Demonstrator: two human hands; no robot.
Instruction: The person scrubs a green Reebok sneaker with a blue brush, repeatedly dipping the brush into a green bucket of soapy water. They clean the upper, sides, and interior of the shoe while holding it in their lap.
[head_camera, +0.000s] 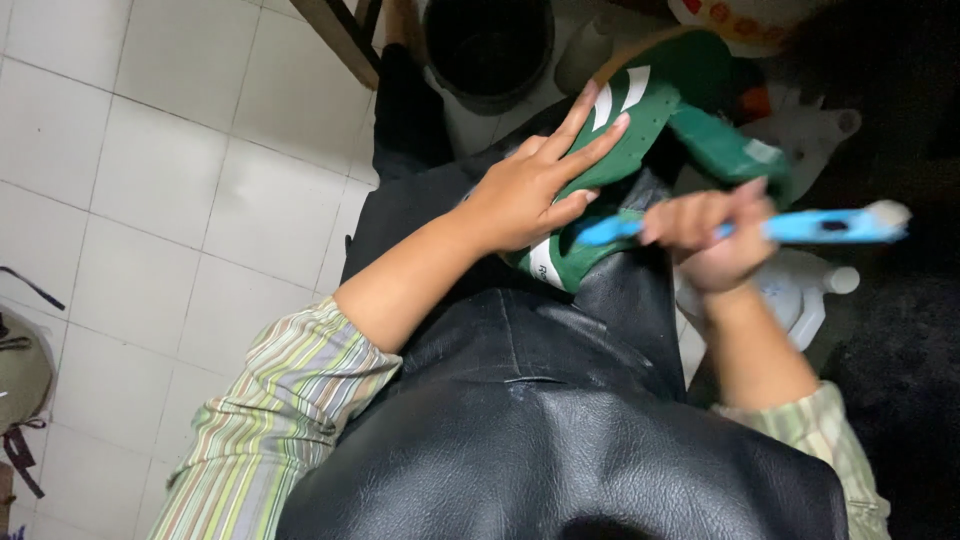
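- A black leather apron covered your lap, striped sleeves pushed up your forearms.
- Your left hand lay flat, fingers spread, pressing a green shoe insole against your knee.
- Your right hand was closed around a blue brush, just beside the insole's lower edge.
- Beyond stood a dark bucket on the white tiled floor.

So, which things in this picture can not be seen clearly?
Head view:
- Green insole: middle hidden under the left hand.
- Blue brush: handle partly hidden in the right hand; bristle end blurred.
- White bottles: mostly behind the right hand and in shadow.
- Black bucket: cut by the top edge.
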